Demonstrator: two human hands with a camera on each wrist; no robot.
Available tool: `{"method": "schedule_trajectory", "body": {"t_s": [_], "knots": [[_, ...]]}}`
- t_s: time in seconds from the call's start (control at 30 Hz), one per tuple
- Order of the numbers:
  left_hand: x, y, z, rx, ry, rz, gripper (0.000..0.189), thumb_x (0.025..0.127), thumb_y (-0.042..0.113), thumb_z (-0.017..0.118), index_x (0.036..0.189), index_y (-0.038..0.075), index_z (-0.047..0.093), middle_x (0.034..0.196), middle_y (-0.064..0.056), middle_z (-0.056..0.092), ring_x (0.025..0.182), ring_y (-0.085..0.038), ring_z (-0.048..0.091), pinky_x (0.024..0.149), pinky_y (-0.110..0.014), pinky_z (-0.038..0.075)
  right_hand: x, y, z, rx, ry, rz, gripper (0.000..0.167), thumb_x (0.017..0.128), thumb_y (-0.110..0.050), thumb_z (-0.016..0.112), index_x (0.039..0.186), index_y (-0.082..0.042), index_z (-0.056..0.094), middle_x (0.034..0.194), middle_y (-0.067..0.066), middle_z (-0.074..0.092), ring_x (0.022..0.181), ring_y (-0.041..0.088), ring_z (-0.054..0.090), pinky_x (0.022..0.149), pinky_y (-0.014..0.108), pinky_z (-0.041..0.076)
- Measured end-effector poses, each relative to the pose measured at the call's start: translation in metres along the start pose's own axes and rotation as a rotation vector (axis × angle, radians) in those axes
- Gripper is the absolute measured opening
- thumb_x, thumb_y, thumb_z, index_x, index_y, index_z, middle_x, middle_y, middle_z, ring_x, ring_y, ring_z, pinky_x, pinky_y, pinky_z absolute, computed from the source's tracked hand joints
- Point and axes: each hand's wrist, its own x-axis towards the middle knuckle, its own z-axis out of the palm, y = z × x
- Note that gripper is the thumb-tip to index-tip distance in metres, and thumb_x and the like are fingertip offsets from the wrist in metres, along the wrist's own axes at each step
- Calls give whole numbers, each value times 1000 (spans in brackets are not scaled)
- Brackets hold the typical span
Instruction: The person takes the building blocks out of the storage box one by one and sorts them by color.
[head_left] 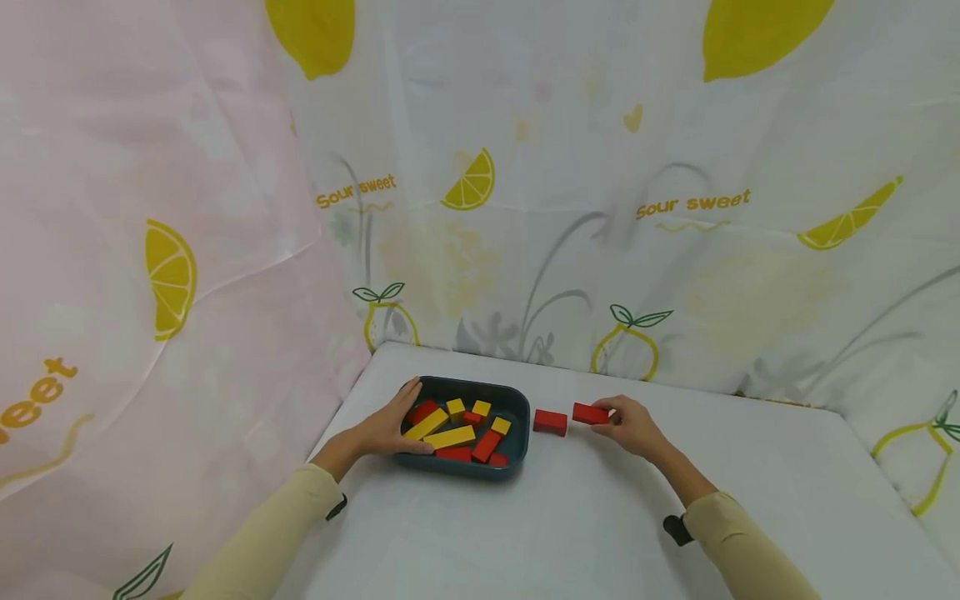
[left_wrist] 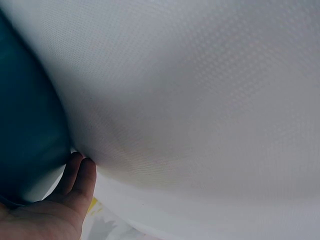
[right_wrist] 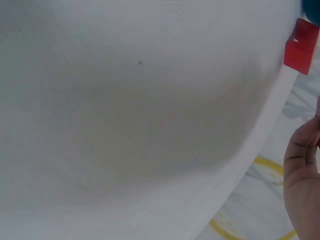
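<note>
A dark blue rectangular bin [head_left: 480,473] holds several red and yellow wooden blocks, among them a long yellow block [head_left: 450,437]. My left hand [head_left: 386,423] grips the bin's left end, thumb at the near rim and fingers at the far left corner. In the left wrist view, fingertips [left_wrist: 85,172] lie against the bin's outer wall [left_wrist: 30,110]. To the right of the bin, my right hand [head_left: 630,425] pinches a red block [head_left: 590,413] by its right end. A second red block [head_left: 551,422] lies on the table between that hand and the bin.
The white-covered table [head_left: 600,533] runs back to a fabric curtain [head_left: 525,275] printed with lemons and lettering. Another curtain [head_left: 247,333] hangs along the left side. Both forearms reach in from the near edge.
</note>
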Motion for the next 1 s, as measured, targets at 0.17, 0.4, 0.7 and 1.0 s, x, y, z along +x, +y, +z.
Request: {"method": "schedule_trajectory", "body": {"t_s": [0.17,0.4,0.7,1.0], "knots": [[-1,0,0,-2,-3,-2,124,75,58,79,159,7,3,168,-12,-2,153,-36,11,120,-58,20,-2,9,0,-18,-13,5,31,84,-7,76,114,-4,71,108,15,66,85,21,57,67,28,49],[-2,1,0,-9,3,5,123,76,56,79,159,7,4,168,-12,-2,153,-36,11,120,-58,20,-3,18,3,-28,-39,-2,30,83,-6,76,113,-5,72,105,12,66,84,20,56,68,29,48],[0,0,-1,4,3,0,121,76,55,79,159,7,6,168,-12,-2,153,-36,12,120,-58,21,2,23,8,-38,-88,33,34,82,-13,78,114,-3,71,105,13,63,87,21,55,69,28,46],[-2,4,-2,-16,-3,7,123,76,58,79,159,4,5,167,-14,-2,153,-37,12,120,-58,21,6,24,14,-26,-142,103,36,82,-13,79,115,-3,70,109,13,64,93,22,56,78,34,51]]}}
